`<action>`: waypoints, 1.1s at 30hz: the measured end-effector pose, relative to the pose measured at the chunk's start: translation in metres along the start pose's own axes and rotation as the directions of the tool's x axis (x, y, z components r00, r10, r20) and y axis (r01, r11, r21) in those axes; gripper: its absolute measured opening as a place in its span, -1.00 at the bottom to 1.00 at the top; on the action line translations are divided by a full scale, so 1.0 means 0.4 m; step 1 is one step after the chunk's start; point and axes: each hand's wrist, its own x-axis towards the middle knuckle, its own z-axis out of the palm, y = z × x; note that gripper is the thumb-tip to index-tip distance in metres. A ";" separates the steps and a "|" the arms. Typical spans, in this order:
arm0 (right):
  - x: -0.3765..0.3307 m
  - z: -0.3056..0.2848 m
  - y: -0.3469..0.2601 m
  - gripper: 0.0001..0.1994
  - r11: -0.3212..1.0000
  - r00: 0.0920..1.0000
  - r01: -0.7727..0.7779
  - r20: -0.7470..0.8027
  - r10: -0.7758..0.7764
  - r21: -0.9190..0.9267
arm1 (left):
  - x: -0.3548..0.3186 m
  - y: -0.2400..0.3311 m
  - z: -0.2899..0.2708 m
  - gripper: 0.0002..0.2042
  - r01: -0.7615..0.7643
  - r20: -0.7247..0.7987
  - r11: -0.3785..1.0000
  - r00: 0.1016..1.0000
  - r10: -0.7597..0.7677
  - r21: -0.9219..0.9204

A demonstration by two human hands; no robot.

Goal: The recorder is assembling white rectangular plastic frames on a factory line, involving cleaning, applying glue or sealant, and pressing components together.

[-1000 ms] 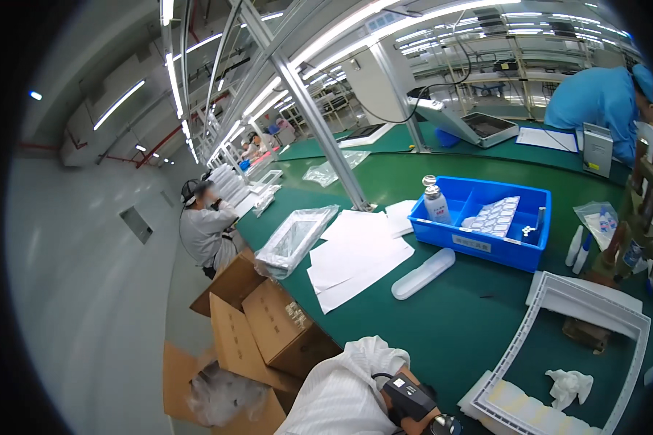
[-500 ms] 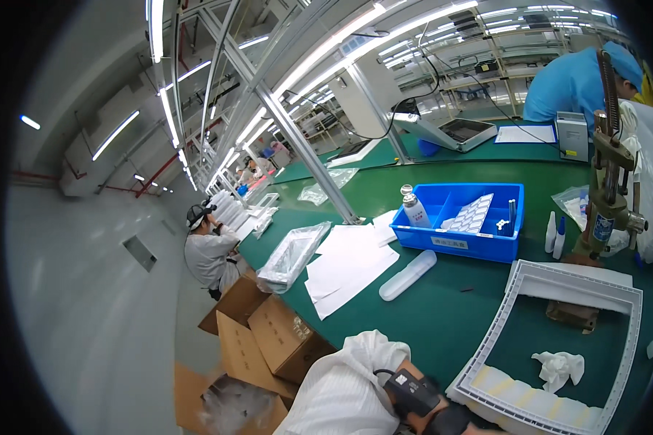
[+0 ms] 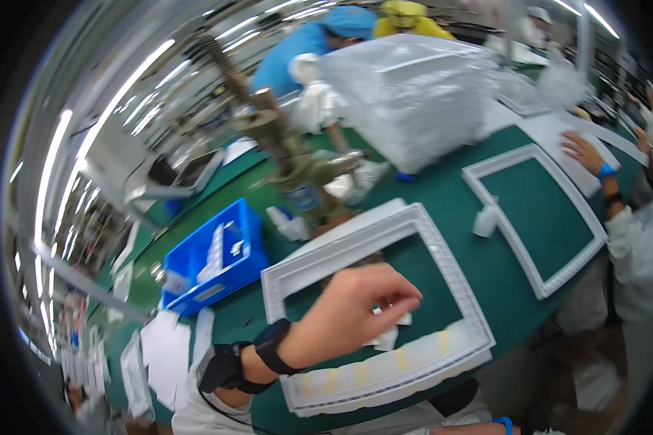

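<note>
Across the green desk point(image 3: 446, 199), just beyond a white rectangular plastic frame point(image 3: 450, 275), stands a tall dull-green metal hand press point(image 3: 290, 163), with a large block wrapped in clear plastic point(image 3: 421, 94) behind it to the right. Left of the press sits a blue plastic bin with compartments point(image 3: 228, 286), a silver-topped bottle point(image 3: 174, 283) at its left end and white paper sheets point(image 3: 165, 348) nearer the edge. On the right lies a second, slimmer white frame point(image 3: 516, 246); past it a co-worker's hand point(image 3: 584, 152) with a blue wristband rests on a flat white sheet, and another person in a blue garment point(image 3: 297, 54) bends over at the far side. The near frame lies flat in front of the wearer, a pale padded strip with yellow bands point(image 3: 384, 370) along its near side. Above its opening is the left hand point(image 3: 348, 308), covering part of a crumpled white tissue point(image 3: 389, 337); its fingers are bent inward, but blur hides whether they grasp the tissue. What seems to be the right wrist, with a blue band point(image 3: 502, 424), only skims the lower edge, so its fingers cannot be judged. Compared with half a second ago, the view has swung rightward, shifting bin and press to the left; the left hand has come up over the frame, and the second frame, then barely a sliver, shows whole.
</note>
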 end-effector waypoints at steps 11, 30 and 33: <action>-0.041 0.037 0.000 -0.79 1.000 0.995 0.004 -0.096 -0.004 0.002 | 0.259 -0.101 0.077 -0.91 -0.338 0.218 0.916 0.931 0.292 0.218; -0.022 0.032 0.008 -0.81 1.000 0.994 -0.010 -0.109 0.008 -0.015 | 0.242 -0.158 0.102 -0.89 -0.456 0.243 0.869 0.880 0.408 0.193; -0.018 0.032 0.006 -0.81 1.000 0.992 -0.016 -0.126 0.019 0.019 | 0.240 -0.175 0.111 -0.86 -0.488 0.231 0.854 0.865 0.445 0.183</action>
